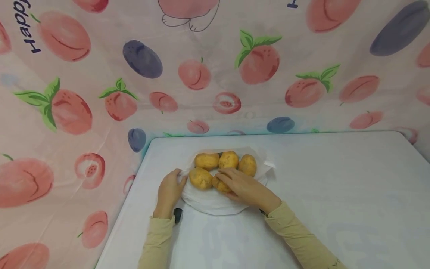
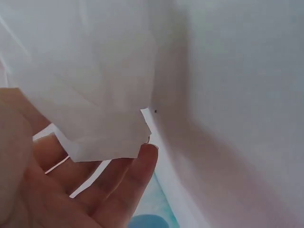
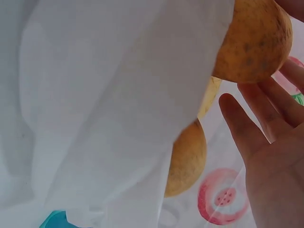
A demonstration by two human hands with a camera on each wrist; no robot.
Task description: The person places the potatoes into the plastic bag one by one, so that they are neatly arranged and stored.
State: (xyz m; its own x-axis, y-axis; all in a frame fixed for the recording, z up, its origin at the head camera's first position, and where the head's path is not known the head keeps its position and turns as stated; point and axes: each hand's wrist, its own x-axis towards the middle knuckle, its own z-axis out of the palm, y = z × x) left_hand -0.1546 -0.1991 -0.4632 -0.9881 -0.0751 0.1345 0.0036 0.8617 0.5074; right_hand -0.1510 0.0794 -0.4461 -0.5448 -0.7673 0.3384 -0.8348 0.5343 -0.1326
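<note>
Several yellow-brown potatoes [image 1: 200, 178] lie together on a thin white sheet or bag [image 1: 215, 205], which I cannot tell apart for sure. My right hand [image 1: 246, 188] reaches over the front right potato [image 1: 220, 184] and holds it between thumb and fingers. In the right wrist view, that potato [image 3: 254, 42] sits against the fingertips, and a white flap hides part of it. At the left edge of the white material, my left hand [image 1: 170, 192] touches it with loosely extended fingers. The left wrist view has the thin white material [image 2: 104, 95] lying across those fingers.
A white table [image 1: 336, 186] carries everything, its back edge meeting a fruit-printed curtain [image 1: 228, 74]. The same curtain covers the left side. Dark wrist-worn devices [image 1: 178, 215] show beside the sleeves.
</note>
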